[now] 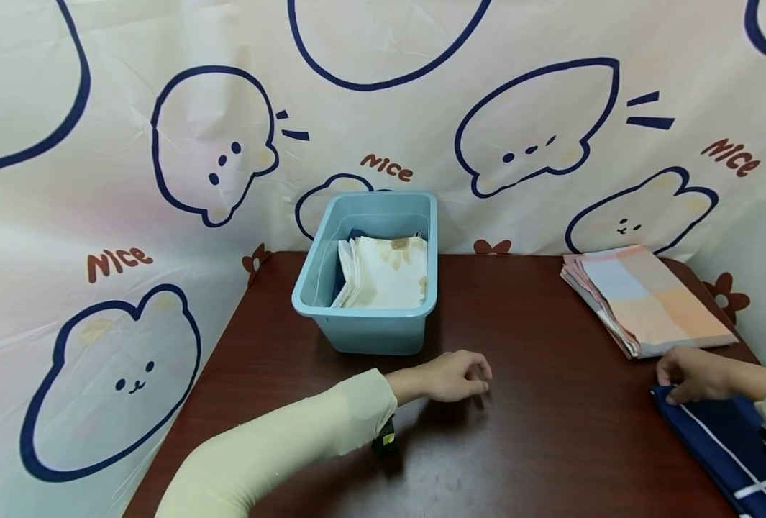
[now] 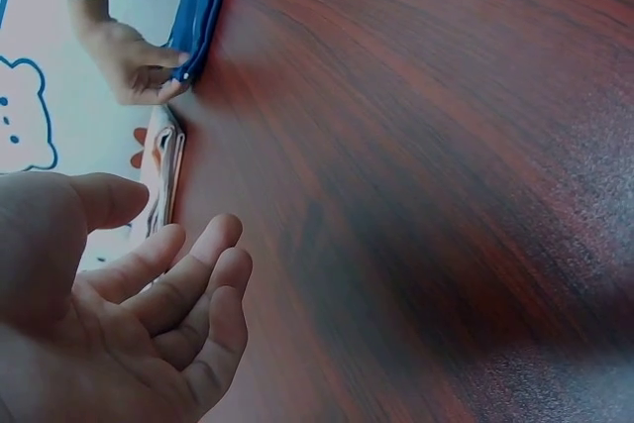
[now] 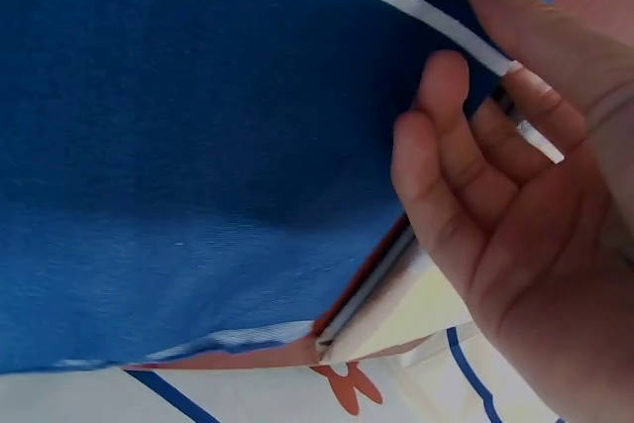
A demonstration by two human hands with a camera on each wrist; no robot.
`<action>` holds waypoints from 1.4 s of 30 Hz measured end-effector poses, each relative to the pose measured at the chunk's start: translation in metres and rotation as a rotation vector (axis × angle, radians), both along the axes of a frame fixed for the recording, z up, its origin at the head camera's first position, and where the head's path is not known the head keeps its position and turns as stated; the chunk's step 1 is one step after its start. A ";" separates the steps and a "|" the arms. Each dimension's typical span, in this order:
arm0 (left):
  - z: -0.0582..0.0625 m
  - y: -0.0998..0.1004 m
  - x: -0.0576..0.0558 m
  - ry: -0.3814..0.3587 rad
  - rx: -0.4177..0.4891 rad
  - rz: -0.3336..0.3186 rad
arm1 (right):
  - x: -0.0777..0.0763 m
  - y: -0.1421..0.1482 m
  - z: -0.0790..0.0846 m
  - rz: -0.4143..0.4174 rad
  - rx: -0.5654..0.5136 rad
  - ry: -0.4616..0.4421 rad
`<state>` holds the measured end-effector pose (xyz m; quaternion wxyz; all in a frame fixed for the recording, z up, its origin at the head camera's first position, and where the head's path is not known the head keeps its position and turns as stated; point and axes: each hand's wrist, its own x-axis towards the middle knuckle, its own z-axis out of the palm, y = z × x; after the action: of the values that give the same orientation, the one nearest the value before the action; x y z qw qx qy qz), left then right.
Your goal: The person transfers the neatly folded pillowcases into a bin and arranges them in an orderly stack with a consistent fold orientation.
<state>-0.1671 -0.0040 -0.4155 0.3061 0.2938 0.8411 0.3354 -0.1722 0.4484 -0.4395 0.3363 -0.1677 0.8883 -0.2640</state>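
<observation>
At the right edge of the table lies a folded navy cloth with white lines. My right hand pinches its far left corner between thumb and fingers. The right wrist view shows the cloth's blue surface stretching away from the thumb, with some fingertips hidden at the fold. My left hand hovers over the middle of the table with loosely bent fingers and nothing in it; the left wrist view shows its bare palm.
A light blue plastic bin stands at the back, holding a folded cream cloth with a floral print and something navy beside it. A folded peach plaid cloth lies at the back right of the dark wooden table. A printed curtain hangs behind.
</observation>
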 end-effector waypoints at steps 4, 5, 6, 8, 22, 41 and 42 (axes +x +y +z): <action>0.001 -0.001 0.000 -0.009 -0.003 0.002 | -0.001 -0.002 -0.002 0.027 -0.082 -0.011; 0.001 -0.002 0.000 -0.011 -0.003 0.002 | -0.001 -0.003 -0.003 0.043 -0.112 0.001; 0.001 -0.002 0.000 -0.012 -0.003 0.003 | -0.002 -0.004 -0.003 0.056 -0.142 0.015; 0.000 -0.001 0.000 -0.013 -0.002 0.005 | -0.003 -0.007 -0.004 0.077 -0.199 0.045; -0.009 0.011 0.011 -0.068 0.037 0.018 | -0.003 -0.038 0.004 0.052 -0.273 0.101; -0.026 0.026 0.011 -0.230 0.198 0.071 | -0.022 -0.105 0.012 -0.075 -0.169 0.227; -0.027 0.027 0.010 -0.237 0.205 0.075 | -0.023 -0.107 0.012 -0.078 -0.162 0.231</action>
<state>-0.1570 0.0230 -0.4425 0.3588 0.2502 0.7708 0.4632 -0.1957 0.3410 -0.4279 0.2067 -0.1887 0.9028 -0.3266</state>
